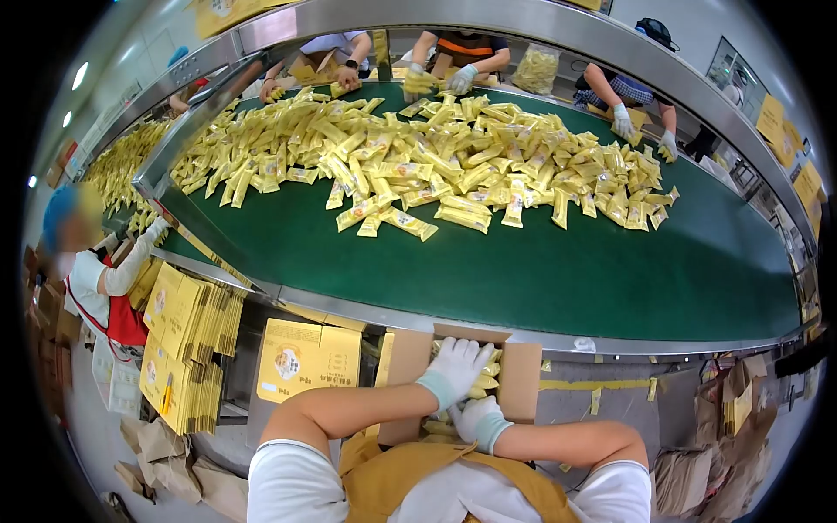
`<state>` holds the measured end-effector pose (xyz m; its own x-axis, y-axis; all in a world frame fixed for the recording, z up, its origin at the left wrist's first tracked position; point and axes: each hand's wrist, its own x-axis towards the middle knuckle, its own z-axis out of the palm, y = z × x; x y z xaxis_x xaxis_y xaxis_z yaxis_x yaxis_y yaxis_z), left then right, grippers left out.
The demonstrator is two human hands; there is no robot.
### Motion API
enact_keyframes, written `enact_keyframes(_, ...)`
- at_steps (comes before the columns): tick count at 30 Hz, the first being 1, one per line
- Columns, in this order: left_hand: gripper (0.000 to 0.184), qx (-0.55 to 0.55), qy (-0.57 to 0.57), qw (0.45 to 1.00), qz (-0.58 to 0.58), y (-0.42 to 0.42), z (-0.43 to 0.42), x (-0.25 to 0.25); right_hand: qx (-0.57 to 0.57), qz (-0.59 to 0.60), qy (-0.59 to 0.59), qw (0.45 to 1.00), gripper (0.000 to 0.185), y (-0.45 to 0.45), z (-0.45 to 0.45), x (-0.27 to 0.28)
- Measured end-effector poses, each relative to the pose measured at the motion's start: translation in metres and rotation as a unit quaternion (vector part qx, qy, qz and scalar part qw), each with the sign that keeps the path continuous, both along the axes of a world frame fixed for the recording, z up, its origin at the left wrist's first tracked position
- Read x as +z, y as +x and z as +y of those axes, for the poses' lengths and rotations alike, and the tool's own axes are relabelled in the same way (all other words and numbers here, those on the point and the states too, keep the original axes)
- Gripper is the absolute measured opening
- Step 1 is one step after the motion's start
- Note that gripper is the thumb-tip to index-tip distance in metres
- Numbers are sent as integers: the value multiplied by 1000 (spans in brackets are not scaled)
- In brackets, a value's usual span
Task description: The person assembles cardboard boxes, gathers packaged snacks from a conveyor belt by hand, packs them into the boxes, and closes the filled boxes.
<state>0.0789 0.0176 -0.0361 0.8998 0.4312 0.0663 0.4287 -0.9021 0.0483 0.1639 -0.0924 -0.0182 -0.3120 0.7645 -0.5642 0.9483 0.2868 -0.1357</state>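
Both my hands wear white gloves and are inside an upright cardboard box (521,383) with its flaps raised. Yellow-wrapped snack packets (486,381) fill part of it. My left hand (457,370) lies over the packets near the far side, fingers stretched and slightly spread. Closer to me, my right hand (479,420) rests on packets at the near right, its fingers apart and partly hidden. Neither hand appears to grip a packet. Beyond the box, a large heap of the same packets (436,157) covers the far half of the green conveyor belt (523,279).
A metal rail (558,342) edges the belt just past the box. Stacked flat yellow cartons (179,322) stand left, with another carton (307,359) beside my box. Several co-workers handle packets across the belt; another person (100,279) works at left. Brown paper bags (684,484) lie right.
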Motion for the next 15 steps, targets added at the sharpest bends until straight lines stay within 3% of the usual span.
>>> enact_keyframes(2, 92, -7, -90, 990, 108, 12, 4, -4, 21, -14, 13, 1000, 37, -4, 6, -5)
enact_keyframes(4, 101, -41, -148, 969, 194, 19, 16, 29, 36, -32, -10, 999, 33, -10, 18, 8)
enact_keyframes(5, 115, -76, -190, 945, 253, 20, 28, 43, 75, -19, -21, 997, 35, -3, 24, 4)
enact_keyframes(8, 102, -159, -287, 901, 284, 3, 65, 79, 149, 127, -138, 971, 42, 47, 71, 110)
enact_keyframes(10, 80, -234, -465, 817, 248, -9, 113, 125, 50, 384, -159, 908, 51, 104, 91, 101)
enact_keyframes(12, 60, -171, -668, 716, 109, -46, 169, 151, -216, 538, -241, 779, 49, 149, 120, 128)
enact_keyframes(14, 50, -171, -509, 831, -146, -70, 226, 133, -278, 611, -104, 734, 47, 194, 160, 113)
enact_keyframes(15, 54, 7, -465, 860, -212, -75, 249, 114, -300, 570, 12, 765, 46, 206, 186, 102)
